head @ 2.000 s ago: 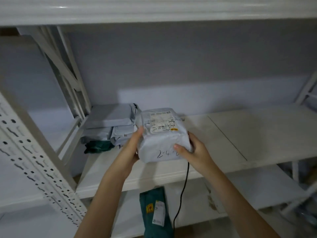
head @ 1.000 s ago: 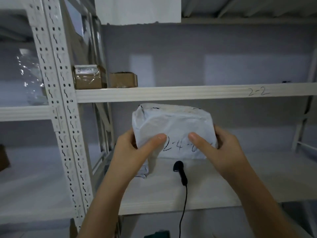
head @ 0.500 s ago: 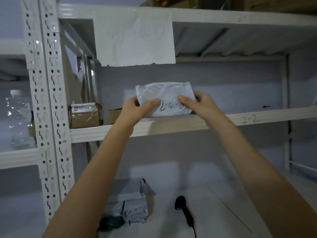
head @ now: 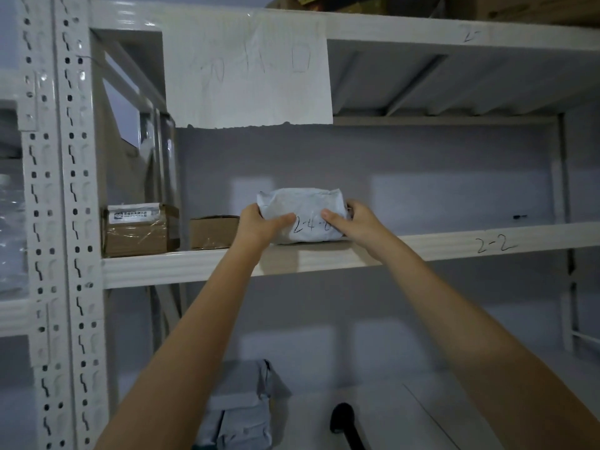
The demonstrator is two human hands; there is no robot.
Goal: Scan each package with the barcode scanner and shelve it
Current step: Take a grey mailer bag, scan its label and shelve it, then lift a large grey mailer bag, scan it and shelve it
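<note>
Half a second earlier the white poly-mailer package (head: pixel 303 214) was held up at the front edge of the shelf marked "2-2" (head: pixel 454 243); now it had gone further in and sat on that shelf board, its handwritten "2-4-" side facing out. Both hands had stayed on it. The left hand (head: pixel 259 224) gripped its left end, thumb laid across the front and fingers curled behind, and the right hand (head: pixel 352 222) gripped the right end the same way. Just left of the package stood a small brown carton (head: pixel 212 232), and beyond that a taped cardboard box (head: pixel 138 230) with a label. Below, on the lower shelf, lay grey mailer bags (head: pixel 242 407) and the black barcode scanner (head: pixel 344 420).
</note>
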